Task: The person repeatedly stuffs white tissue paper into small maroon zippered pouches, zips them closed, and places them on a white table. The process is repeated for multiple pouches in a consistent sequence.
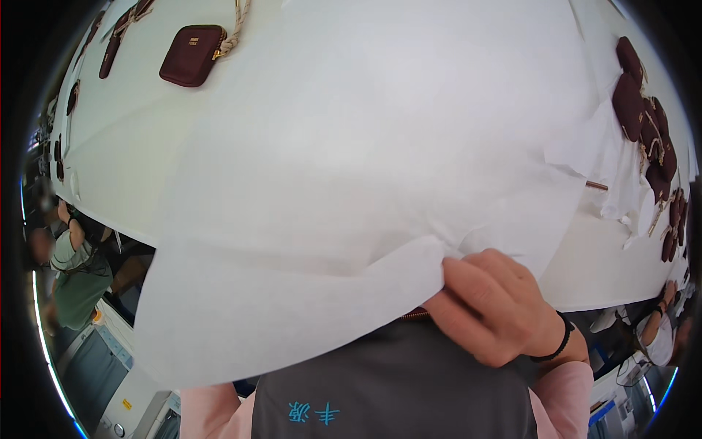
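Note:
A large sheet of thin white paper [292,205] fills the middle of the view, and its near edge hangs toward my grey apron. My right hand [497,304] pinches the sheet's near right edge between thumb and fingers, creasing the paper there. Just left of that thumb, a short stretch of zip on dark red material [415,313] shows below the paper's edge; the rest of it is covered. My left hand is hidden behind the sheet, with only the pink sleeve [210,411] showing at the lower left.
On the white table [124,146], a small burgundy zip pouch [193,55] with a cord lies at the far left. More burgundy pouches [627,106] are heaped at the right beside crumpled white paper [618,183]. Other people [77,256] sit near both table sides.

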`<control>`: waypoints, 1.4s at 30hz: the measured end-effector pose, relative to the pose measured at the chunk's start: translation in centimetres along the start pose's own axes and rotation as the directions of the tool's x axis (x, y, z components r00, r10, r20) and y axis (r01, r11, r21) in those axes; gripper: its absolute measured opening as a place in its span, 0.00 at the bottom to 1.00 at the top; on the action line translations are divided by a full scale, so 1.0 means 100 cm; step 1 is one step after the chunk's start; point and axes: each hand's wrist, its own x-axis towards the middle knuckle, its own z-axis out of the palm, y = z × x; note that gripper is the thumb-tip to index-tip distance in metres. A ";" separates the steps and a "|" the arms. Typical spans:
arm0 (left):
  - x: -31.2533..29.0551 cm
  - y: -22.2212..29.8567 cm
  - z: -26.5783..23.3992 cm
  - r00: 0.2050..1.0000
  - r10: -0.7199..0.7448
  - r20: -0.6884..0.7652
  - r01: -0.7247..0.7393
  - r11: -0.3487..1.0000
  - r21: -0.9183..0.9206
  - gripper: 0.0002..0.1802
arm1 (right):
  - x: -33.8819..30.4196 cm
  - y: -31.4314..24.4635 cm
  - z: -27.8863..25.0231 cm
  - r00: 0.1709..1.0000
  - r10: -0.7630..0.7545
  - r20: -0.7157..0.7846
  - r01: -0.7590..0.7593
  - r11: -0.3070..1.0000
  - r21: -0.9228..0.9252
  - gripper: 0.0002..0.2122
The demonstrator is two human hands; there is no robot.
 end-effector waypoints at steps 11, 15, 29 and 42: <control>-0.017 -0.003 0.014 0.985 0.062 -0.164 -0.019 0.968 0.250 0.19 | -0.006 0.008 -0.003 0.801 0.383 0.460 -0.599 0.503 0.623 0.16; -0.012 -0.010 0.033 0.929 0.104 -0.356 -0.021 0.973 0.230 0.14 | -0.002 0.013 -0.003 0.801 0.185 0.570 -0.549 0.608 0.574 0.13; 0.027 0.015 0.028 0.881 -0.028 -0.471 0.208 0.919 0.334 0.32 | 0.014 0.016 0.003 0.704 0.096 0.704 -0.524 0.739 0.423 0.10; 0.039 0.010 0.020 0.900 -0.013 -0.435 0.210 0.888 0.408 0.20 | 0.013 0.010 -0.019 0.546 0.004 0.838 -0.526 0.780 0.339 0.29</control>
